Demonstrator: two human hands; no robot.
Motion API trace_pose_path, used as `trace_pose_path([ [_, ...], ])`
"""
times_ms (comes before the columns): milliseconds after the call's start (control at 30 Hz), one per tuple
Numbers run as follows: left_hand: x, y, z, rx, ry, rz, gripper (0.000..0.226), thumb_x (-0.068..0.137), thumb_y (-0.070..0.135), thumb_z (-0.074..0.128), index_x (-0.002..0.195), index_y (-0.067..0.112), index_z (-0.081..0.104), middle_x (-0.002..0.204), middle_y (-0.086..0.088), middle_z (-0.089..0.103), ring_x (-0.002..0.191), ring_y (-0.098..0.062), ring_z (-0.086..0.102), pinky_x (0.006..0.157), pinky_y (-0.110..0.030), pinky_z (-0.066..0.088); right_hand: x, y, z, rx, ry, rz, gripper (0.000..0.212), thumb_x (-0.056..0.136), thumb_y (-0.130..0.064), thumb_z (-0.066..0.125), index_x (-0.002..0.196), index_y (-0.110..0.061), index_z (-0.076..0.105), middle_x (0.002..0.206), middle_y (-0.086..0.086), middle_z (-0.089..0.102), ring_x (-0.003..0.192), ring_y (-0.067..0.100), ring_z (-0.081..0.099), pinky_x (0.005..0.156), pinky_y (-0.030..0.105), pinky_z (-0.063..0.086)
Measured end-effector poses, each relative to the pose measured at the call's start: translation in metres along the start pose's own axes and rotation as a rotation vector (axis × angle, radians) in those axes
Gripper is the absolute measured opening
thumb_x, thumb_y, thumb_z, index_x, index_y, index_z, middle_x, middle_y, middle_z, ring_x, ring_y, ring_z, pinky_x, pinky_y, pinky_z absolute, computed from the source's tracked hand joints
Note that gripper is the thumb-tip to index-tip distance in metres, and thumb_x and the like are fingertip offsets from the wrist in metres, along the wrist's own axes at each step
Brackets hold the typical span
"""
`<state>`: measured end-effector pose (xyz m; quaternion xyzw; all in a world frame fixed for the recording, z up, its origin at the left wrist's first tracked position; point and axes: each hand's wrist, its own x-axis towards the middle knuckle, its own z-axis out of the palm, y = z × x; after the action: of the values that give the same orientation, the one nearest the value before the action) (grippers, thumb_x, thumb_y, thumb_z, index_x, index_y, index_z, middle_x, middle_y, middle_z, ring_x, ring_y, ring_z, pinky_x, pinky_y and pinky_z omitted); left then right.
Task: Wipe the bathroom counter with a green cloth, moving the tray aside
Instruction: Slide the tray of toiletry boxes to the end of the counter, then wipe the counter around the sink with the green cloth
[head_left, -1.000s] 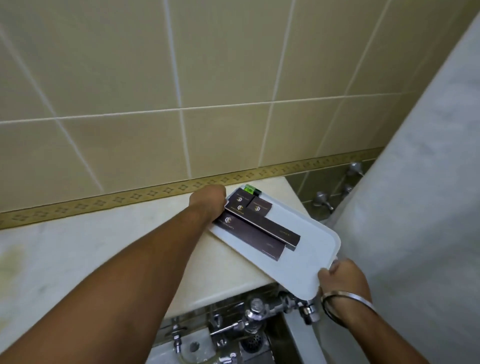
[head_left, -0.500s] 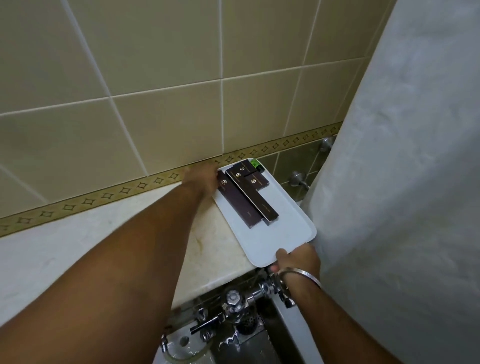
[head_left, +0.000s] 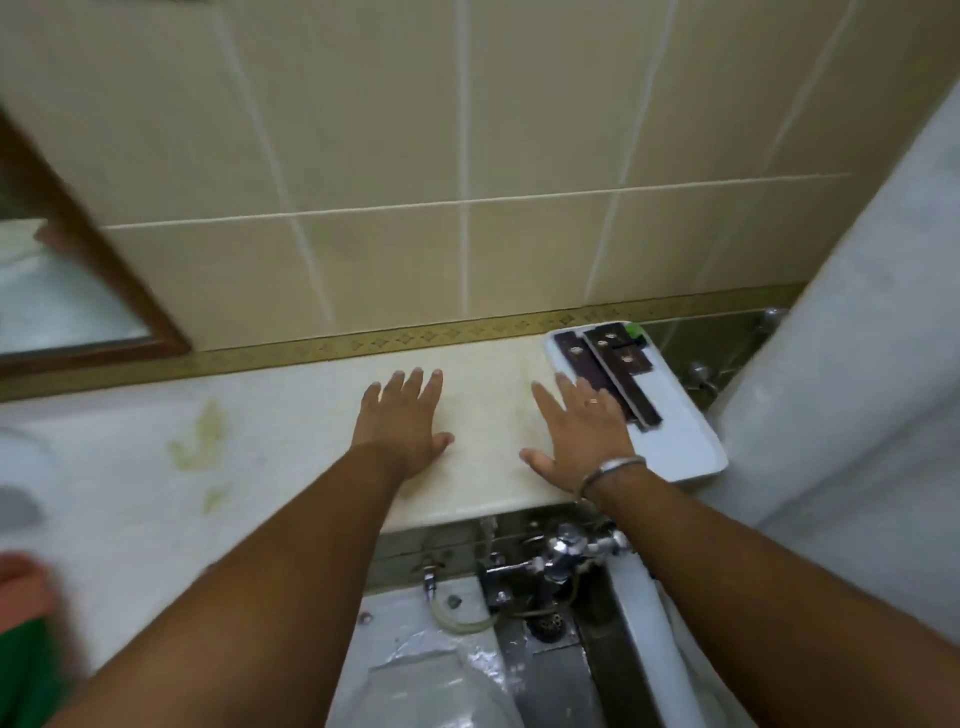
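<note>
The white tray (head_left: 680, 436) lies at the far right end of the pale marble counter (head_left: 483, 395), against the wall, with dark flat boxes (head_left: 613, 364) and a small green item on it. My left hand (head_left: 402, 421) hovers flat and open over the counter's middle, fingers spread. My right hand (head_left: 582, 431) is open too, palm down, just left of the tray and overlapping its near left edge; a metal bangle circles the wrist. A green cloth (head_left: 26, 670) shows blurred at the bottom left corner.
A wood-framed mirror (head_left: 93, 291) hangs on the tiled wall at left. Yellowish stains (head_left: 200, 441) mark the counter's left part. Chrome flush valves (head_left: 561, 556) and a toilet sit below the counter edge. A white curtain (head_left: 857, 415) stands right of the tray.
Both hands have let go of the tray, which now rests at the counter's right end. They have drawn back, open, over the counter. The view has swung left and pulled back.
</note>
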<state>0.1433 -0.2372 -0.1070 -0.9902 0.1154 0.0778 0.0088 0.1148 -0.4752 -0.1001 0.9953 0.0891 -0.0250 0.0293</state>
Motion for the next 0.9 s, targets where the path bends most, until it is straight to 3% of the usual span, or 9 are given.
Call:
trace_pose_path([
  [67, -0.041, -0.023, 0.001, -0.008, -0.021, -0.063, 0.085, 0.094, 0.06, 0.043, 0.156, 0.024, -0.003, 0.166, -0.004, 0.004, 0.151, -0.027, 0.005, 0.121, -0.048, 0.008, 0.005, -0.032, -0.004, -0.067, -0.03, -0.146, 0.092, 0.077, -0.072, 0.041, 0.15, -0.031, 0.005, 0.161, 0.01, 0.007, 0.145, 0.035, 0.011, 0.114, 0.053, 0.008],
  [167, -0.105, -0.064, 0.004, -0.035, -0.043, -0.182, 0.084, 0.095, 0.06, 0.04, 0.156, 0.024, -0.004, 0.166, -0.004, 0.004, 0.151, -0.027, 0.005, 0.121, -0.049, 0.009, 0.005, -0.092, -0.008, -0.103, -0.055, -0.285, 0.094, 0.073, -0.076, 0.037, 0.149, -0.034, 0.003, 0.161, 0.009, 0.005, 0.146, 0.035, 0.008, 0.114, 0.055, 0.002],
  [267, -0.178, -0.119, 0.005, -0.015, -0.066, -0.322, 0.084, 0.095, 0.058, 0.041, 0.156, 0.021, -0.001, 0.165, -0.006, 0.008, 0.15, -0.029, 0.01, 0.119, -0.052, 0.011, -0.002, -0.172, -0.013, -0.084, -0.053, -0.413, 0.091, 0.073, -0.076, 0.033, 0.15, -0.034, 0.007, 0.16, 0.009, 0.01, 0.145, 0.034, 0.011, 0.113, 0.056, 0.002],
  [400, -0.303, -0.212, 0.01, -0.079, -0.073, -0.639, 0.086, 0.092, 0.057, 0.049, 0.157, 0.019, 0.006, 0.164, -0.006, 0.014, 0.149, -0.03, 0.014, 0.12, -0.053, 0.011, -0.025, -0.326, -0.029, -0.02, -0.03, -0.738, 0.082, 0.081, -0.068, 0.031, 0.15, -0.029, 0.014, 0.158, 0.008, 0.021, 0.143, 0.031, 0.02, 0.114, 0.054, 0.003],
  [567, -0.418, -0.279, 0.026, -0.147, -0.143, -0.859, 0.063, 0.101, 0.046, 0.034, 0.156, 0.02, 0.016, 0.164, -0.008, 0.014, 0.15, -0.033, 0.01, 0.121, -0.053, 0.006, -0.08, -0.484, -0.038, 0.034, -0.06, -1.086, 0.061, 0.09, -0.052, 0.033, 0.141, -0.019, 0.036, 0.145, 0.009, 0.044, 0.131, 0.029, 0.039, 0.113, 0.05, 0.014],
  [633, -0.449, -0.299, 0.028, -0.167, -0.172, -0.913, 0.06, 0.102, 0.042, 0.036, 0.155, 0.021, 0.017, 0.164, -0.009, 0.013, 0.15, -0.033, 0.009, 0.121, -0.053, 0.006, -0.104, -0.537, -0.037, -0.021, -0.062, -1.137, 0.05, 0.091, -0.048, 0.039, 0.13, -0.018, 0.046, 0.132, 0.01, 0.054, 0.123, 0.029, 0.047, 0.111, 0.049, 0.02],
  [733, -0.473, -0.322, 0.031, -0.195, -0.233, -0.947, 0.077, 0.096, 0.041, 0.054, 0.157, 0.021, 0.011, 0.165, -0.009, 0.007, 0.15, -0.034, 0.006, 0.121, -0.054, 0.006, -0.127, -0.587, -0.037, -0.098, -0.108, -1.088, 0.04, 0.087, -0.041, 0.054, 0.118, -0.016, 0.053, 0.119, 0.011, 0.06, 0.112, 0.031, 0.053, 0.105, 0.049, 0.028],
  [833, -0.481, -0.334, 0.038, -0.179, -0.291, -0.972, 0.091, 0.088, 0.036, 0.069, 0.157, 0.022, 0.011, 0.165, -0.012, 0.006, 0.15, -0.036, 0.007, 0.12, -0.057, 0.008, -0.138, -0.615, -0.038, -0.067, -0.204, -1.056, 0.027, 0.083, -0.032, 0.065, 0.104, -0.016, 0.062, 0.108, 0.009, 0.064, 0.101, 0.028, 0.059, 0.087, 0.038, 0.043],
  [900, -0.483, -0.34, 0.039, -0.174, -0.323, -0.96, 0.088, 0.083, 0.034, 0.074, 0.154, 0.025, 0.023, 0.164, -0.013, 0.01, 0.149, -0.036, 0.009, 0.119, -0.058, 0.009, -0.137, -0.623, -0.044, 0.067, -0.331, -1.062, 0.017, 0.085, -0.032, 0.066, 0.089, -0.016, 0.063, 0.093, 0.005, 0.066, 0.088, 0.025, 0.061, 0.074, 0.032, 0.046],
])
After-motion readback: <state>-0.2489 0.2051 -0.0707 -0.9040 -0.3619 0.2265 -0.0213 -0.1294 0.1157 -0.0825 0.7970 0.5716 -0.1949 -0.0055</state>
